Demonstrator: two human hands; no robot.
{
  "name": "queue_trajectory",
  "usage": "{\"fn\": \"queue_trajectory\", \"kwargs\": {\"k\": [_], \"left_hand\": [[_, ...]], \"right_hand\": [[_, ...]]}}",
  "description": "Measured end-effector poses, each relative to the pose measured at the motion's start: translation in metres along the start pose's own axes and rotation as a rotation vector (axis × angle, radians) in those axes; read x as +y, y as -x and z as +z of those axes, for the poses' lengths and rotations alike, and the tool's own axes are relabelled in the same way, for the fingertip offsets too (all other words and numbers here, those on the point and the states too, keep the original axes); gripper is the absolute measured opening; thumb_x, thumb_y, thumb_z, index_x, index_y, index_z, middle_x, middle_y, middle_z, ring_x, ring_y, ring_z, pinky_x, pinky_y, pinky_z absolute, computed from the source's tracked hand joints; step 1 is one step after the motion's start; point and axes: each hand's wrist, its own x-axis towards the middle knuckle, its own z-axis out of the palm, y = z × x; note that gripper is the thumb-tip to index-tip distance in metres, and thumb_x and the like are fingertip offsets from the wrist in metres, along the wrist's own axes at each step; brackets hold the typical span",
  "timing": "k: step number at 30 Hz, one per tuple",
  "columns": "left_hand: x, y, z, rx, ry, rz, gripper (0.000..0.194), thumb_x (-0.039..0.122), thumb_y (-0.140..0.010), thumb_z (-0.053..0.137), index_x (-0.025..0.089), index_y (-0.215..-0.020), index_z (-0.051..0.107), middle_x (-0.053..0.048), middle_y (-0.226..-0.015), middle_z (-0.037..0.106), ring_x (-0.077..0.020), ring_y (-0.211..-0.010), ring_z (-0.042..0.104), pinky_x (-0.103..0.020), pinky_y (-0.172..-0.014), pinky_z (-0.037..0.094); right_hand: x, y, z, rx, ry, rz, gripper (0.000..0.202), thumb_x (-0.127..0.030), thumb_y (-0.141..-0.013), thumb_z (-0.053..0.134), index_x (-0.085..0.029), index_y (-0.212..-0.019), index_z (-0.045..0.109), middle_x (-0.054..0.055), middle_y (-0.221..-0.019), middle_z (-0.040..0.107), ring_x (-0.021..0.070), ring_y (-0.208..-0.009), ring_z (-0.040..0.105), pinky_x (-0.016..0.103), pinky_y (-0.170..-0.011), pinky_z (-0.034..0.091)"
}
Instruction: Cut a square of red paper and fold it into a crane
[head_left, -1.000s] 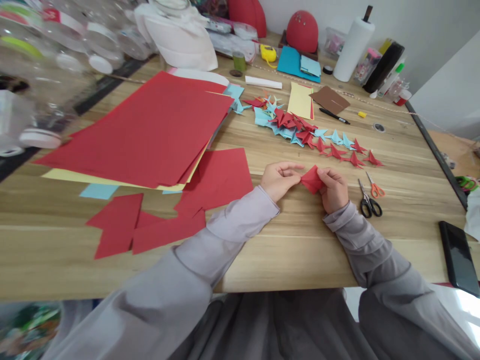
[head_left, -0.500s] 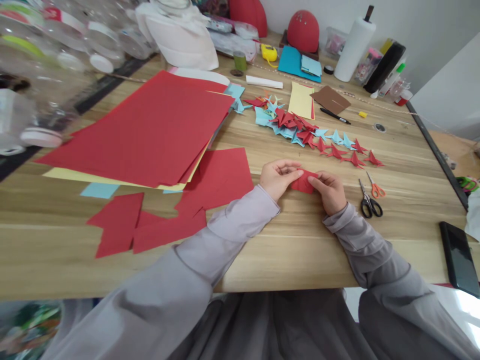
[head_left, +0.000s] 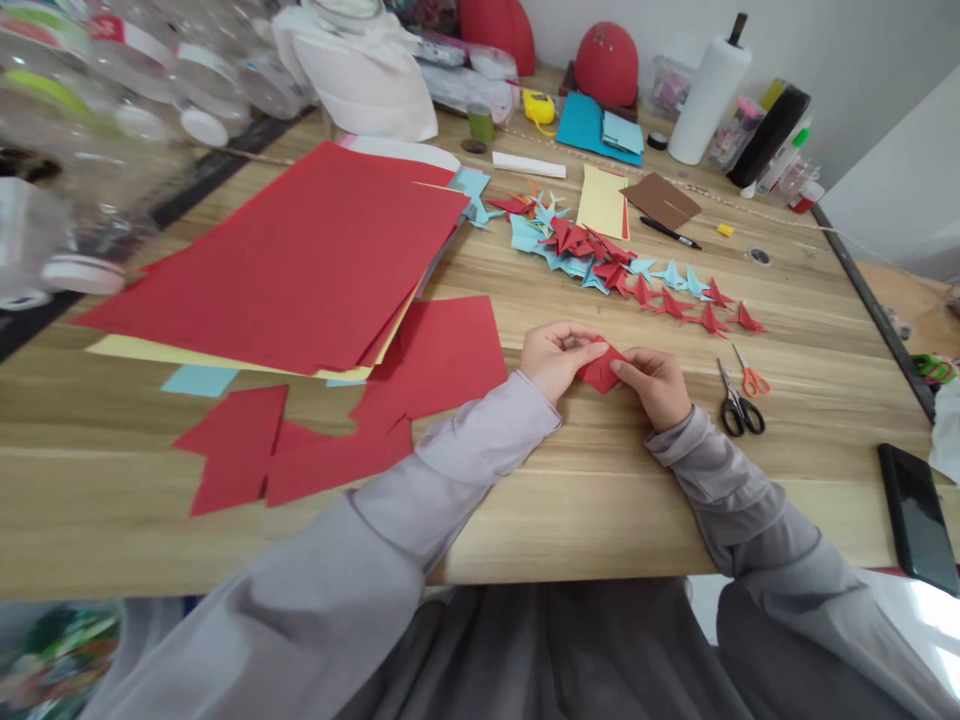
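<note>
While both hands meet above the table (head_left: 570, 520), the small folded red paper (head_left: 598, 376) sits between them, turned with one corner toward the person. The left hand (head_left: 551, 362) pinches its upper left side, thumb flat on the near face; the fingers reach behind, and how they bear on the paper there cannot be told. The right hand (head_left: 664, 390) pinches the opposite edge between thumb and forefinger; its other fingers curl inward. For a clean crease, the left grip is best kept firm as an anchor while the right thumb lines up edges and corners, then presses outward along the fold; light pressure until the layers agree should prevent skewed points or a torn corner.

Just beyond the hands, folded red paper birds (head_left: 675, 304) and light blue paper birds (head_left: 670, 274) lie in rows. Black-handled scissors (head_left: 741, 412) and orange-handled scissors (head_left: 754, 380) rest beside the right hand. To the left lie a flat red sheet (head_left: 457, 355), cut red pieces (head_left: 247, 450) and a stack of large red sheets (head_left: 300, 265).
</note>
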Motion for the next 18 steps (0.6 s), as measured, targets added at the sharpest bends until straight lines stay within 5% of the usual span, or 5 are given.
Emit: {"fn": "queue_trajectory", "kwargs": {"k": [18], "left_hand": [[0.0002, -0.0032, -0.0023, 0.050, 0.094, -0.034, 0.031, 0.026, -0.043, 0.081, 0.015, -0.064, 0.062, 0.003, -0.055, 0.059, -0.0080, -0.053, 0.054, -0.023, -0.057, 0.045]], "right_hand": [[0.0024, -0.0006, 0.0020, 0.016, -0.028, -0.001, 0.027, -0.043, -0.063, 0.073, -0.019, -0.060, 0.061, -0.002, -0.055, 0.059, 0.0099, -0.053, 0.051, 0.025, -0.055, 0.042]]}}
